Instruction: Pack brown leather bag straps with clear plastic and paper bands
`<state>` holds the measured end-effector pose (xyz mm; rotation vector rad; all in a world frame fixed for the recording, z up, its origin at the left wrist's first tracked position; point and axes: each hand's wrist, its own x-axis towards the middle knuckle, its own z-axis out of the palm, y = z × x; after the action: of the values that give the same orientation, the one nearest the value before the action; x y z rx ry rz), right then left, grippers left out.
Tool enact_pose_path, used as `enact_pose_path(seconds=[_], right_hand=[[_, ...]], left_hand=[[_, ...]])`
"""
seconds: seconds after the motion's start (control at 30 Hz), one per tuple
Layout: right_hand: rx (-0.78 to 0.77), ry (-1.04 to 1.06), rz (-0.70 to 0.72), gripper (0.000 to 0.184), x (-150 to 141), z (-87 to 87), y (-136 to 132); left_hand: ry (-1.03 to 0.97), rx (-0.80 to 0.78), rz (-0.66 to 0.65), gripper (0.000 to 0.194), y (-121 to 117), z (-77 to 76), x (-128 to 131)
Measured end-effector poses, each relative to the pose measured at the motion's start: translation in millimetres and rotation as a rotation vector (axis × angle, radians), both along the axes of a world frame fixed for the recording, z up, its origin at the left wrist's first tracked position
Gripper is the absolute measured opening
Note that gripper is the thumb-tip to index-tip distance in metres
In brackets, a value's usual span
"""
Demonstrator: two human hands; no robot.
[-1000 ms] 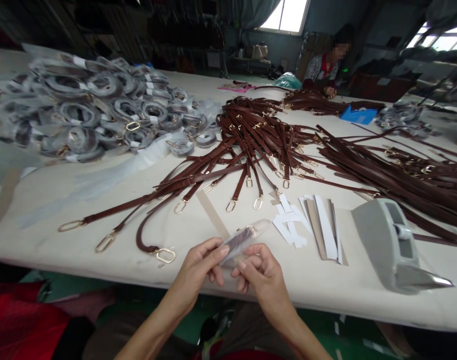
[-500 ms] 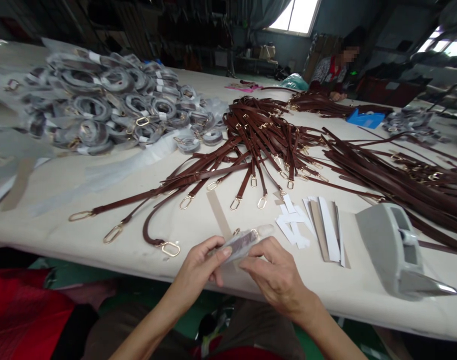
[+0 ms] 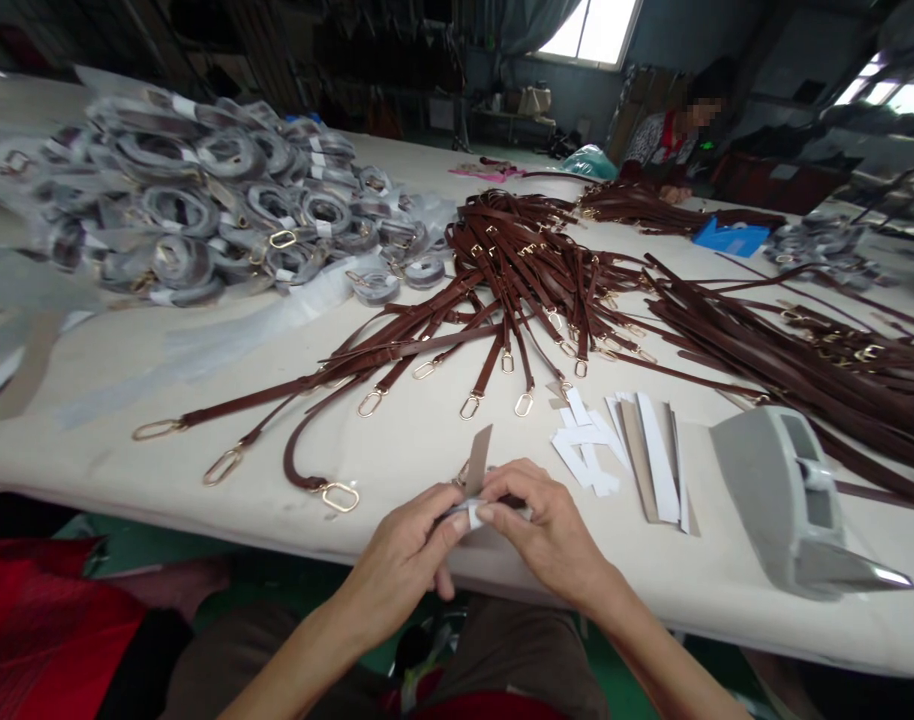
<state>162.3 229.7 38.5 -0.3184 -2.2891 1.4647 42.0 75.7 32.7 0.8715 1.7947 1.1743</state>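
Note:
Near the table's front edge, my left hand [image 3: 412,535] is closed on one end of a wrapped brown strap [image 3: 518,503]. My right hand [image 3: 551,530] pinches the same bundle from the other side. A paper strip [image 3: 480,460], tan on its upright end, stands up between my fingers. Its white part lies across the bundle, under both thumbs. Most of the bundle is hidden by my fingers. Just beyond my hands, brown straps [image 3: 307,385] with gold clasps [image 3: 341,497] spread over the table.
Wrapped, coiled straps [image 3: 179,210] are heaped at the left. White paper strips [image 3: 588,440] and longer tan and white strips [image 3: 656,460] lie right of my hands, beside a grey tape dispenser [image 3: 776,500]. Across the table [image 3: 224,530] a person [image 3: 659,145] sits near more straps [image 3: 757,340].
The tan strip that lay on the table is now in my hands, against the wrapped strap. My right hand has moved left, closer to my left hand.

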Motion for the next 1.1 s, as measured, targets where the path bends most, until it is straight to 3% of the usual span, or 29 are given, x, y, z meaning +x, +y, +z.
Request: enact_pose_path(seconds=[0.13,0.27,0.4,0.47,0.57,0.7,0.87,1.1], right_hand=[[-0.115,-0.05,-0.021,0.01,1,6.5,-1],[-0.335,-0.14,-0.053,0.014,-1,8.0,-1],[-0.623,-0.162,-0.01,0.048,-5,6.5,2],[-0.648,-0.173,0.022,0.039,-6,6.3,2],[-0.531,-0.129,0.034,0.022,-6,8.1,1],[-0.197,0.036,0.084,0.008,-3,10.9,1],[0.091,0.216,0.241,0.016,3,5.2,8],[0.458,0.179,0.349,0.036,13,6.8,10]], left_hand=[[-0.112,-0.019,-0.054,0.031,-2,4.1,4],[-0.093,-0.014,0.017,0.029,0,6.2,9],[-0.088,-0.003,0.041,0.028,0,5.2,11],[-0.087,-0.009,0.045,0.028,0,5.2,10],[-0.087,-0.026,0.056,0.029,0,6.5,10],[-0.157,-0.019,0.095,0.031,0,10.0,14],[-0.318,-0.005,0.149,0.032,1,8.6,18],[-0.544,0.11,0.221,0.027,0,-0.5,15]])
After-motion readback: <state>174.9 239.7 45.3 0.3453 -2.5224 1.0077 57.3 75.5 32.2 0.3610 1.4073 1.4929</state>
